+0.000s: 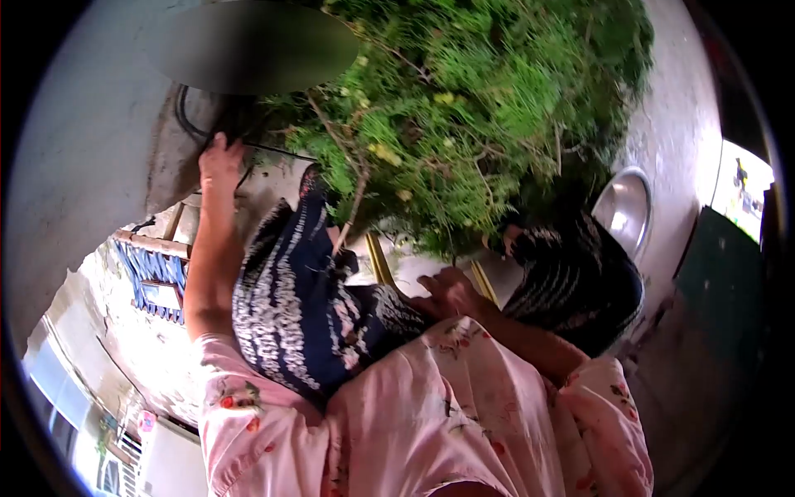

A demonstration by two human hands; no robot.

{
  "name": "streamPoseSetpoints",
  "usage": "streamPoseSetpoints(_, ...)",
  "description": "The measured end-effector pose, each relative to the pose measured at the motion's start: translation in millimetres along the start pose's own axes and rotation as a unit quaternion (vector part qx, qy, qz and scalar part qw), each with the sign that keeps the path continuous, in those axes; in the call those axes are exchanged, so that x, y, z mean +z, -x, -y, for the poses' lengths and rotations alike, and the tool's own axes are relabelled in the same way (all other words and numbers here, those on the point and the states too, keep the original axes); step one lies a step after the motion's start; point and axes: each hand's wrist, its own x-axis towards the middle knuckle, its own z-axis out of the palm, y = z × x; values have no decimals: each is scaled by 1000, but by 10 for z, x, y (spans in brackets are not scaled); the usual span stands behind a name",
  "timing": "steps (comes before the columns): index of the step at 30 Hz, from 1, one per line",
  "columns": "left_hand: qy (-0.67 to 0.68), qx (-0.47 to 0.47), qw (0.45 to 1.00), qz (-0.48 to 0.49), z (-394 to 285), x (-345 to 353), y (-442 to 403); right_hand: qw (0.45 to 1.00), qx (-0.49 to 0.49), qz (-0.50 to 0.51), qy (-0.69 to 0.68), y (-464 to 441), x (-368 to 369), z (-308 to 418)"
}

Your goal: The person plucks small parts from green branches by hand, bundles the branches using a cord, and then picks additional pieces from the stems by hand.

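Green branches point(489, 124) heaped before a seated person, left hand point(220, 163) stretched toward the wall point(91, 141)

The branches form a dense, feathery mass ahead of the person's knees, filling the upper middle of the view. The foliage is mostly bright green, darker along its right edge and underside, with a few yellowish tips and thin brown twigs showing through. One bare, forked stem point(358, 203) slants down from the heap toward the dark patterned trousers point(286, 315).

The left arm is extended forward beside the left leg. Its hand is near a black cable point(183, 116) at the foot of the wall, left of the foliage. The fingertips run into shadow, so I cannot tell whether they are spread or closed on something.

The right hand point(454, 294) lies low in the lap, below the pink floral shirt's point(431, 406) front edge of view, its fingers bent. Whether it grips anything I cannot tell. Yellow bars point(378, 261) show close to it, between the legs. A shiny metal bowl point(623, 207) sits right of the branches.
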Motion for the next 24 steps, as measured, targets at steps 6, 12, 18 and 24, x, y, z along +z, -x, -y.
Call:
streamPoseSetpoints(6,-69,25,990,121,-475,112,887,990,110,85,-28,162,77,-7)
streamPoseSetpoints(12,-450,318,832,67,-1314,1367,3042,948,275,-158,28,455,-259,-38)
streamPoseSetpoints(18,-584,365,665,288,-343,1587,4115,884,420,-90,-186,914,-16,-296)
streamPoseSetpoints(24,-484,297,690,450,72,1202,4710,978,204,45,24,797,59,-335)
